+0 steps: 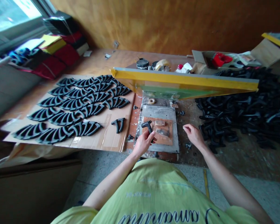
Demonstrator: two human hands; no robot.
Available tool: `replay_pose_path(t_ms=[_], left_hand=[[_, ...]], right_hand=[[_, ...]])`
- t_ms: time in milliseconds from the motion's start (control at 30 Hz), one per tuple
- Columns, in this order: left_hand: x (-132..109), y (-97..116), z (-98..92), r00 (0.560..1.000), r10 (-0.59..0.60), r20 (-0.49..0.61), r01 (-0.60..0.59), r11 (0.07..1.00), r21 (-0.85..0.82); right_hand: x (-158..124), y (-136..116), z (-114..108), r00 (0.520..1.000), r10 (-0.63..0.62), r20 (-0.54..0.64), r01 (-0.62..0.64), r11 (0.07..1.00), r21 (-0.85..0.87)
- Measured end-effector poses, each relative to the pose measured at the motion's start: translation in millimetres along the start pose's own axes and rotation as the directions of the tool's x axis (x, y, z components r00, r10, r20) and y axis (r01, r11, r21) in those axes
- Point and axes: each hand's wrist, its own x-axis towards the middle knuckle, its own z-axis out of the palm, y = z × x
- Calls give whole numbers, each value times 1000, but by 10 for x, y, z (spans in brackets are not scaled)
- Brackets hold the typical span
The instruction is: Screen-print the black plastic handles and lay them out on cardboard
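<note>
My left hand (142, 143) is closed around a black T-shaped plastic handle (147, 125), holding it over the left part of a metal plate (158, 112). The handle's wide end points away from me. On that plate lies a brown fixture board (170, 124) with small blocks (162, 132) on it. My right hand (194, 135) hovers right of the plate with its fingers curled together, and nothing shows in them. A printing screen frame (189, 79) with yellow-taped edges is tilted up behind the plate.
Rows of black handles (67, 101) lie on a cardboard sheet (108, 140) at left, with a separate pair (118, 125) nearer me. A heap of black handles (245, 109) covers the right side. Behind the frame stand tins (142, 63) and an open carton (200, 59).
</note>
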Motion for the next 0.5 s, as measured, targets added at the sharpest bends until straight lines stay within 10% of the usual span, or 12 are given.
replay_pose_path(t_ms=[500], left_hand=[[253, -612, 119, 982, -138, -130, 141, 990, 17]], right_hand=[[799, 679, -33, 993, 73, 88, -77, 996, 38]])
